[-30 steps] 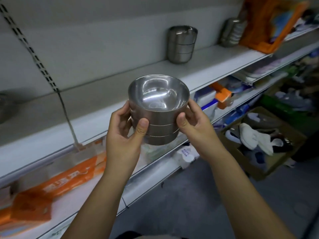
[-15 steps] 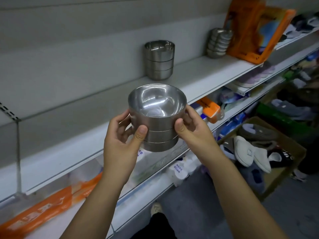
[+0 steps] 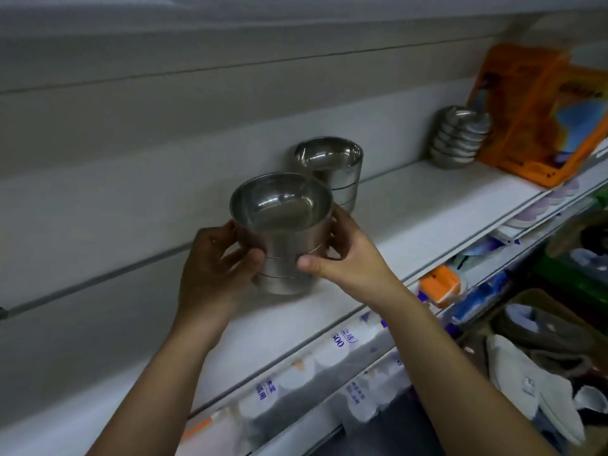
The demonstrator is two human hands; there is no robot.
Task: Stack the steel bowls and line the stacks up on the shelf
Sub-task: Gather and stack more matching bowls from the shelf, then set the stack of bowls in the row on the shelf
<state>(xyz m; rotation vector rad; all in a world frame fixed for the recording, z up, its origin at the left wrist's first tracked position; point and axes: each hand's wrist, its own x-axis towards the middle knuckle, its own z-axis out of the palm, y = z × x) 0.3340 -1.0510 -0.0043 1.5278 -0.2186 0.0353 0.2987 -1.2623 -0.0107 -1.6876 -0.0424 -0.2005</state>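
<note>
Steel on steel is what worries us: we hold the stack of three nested bowls between the left hand and the right hand, fingers curled round its sides and thumbs pressed on the front. It is low over the shelf, and we cannot tell whether its base touches the board yet. Just behind it and to the right stands a second stack, very near our right knuckles. If we push it back, we judge the two could knock together, shoving the second stack out of line or pinching our fingers between them. The smooth walls could slip in our grip, and a tilt might let the top bowl slide off. If we let go before the base sits flat, the stack may rock. Farther right a leaning stack sits tilted just beside an orange pack; a jolt to the shelf might tip it.
</note>
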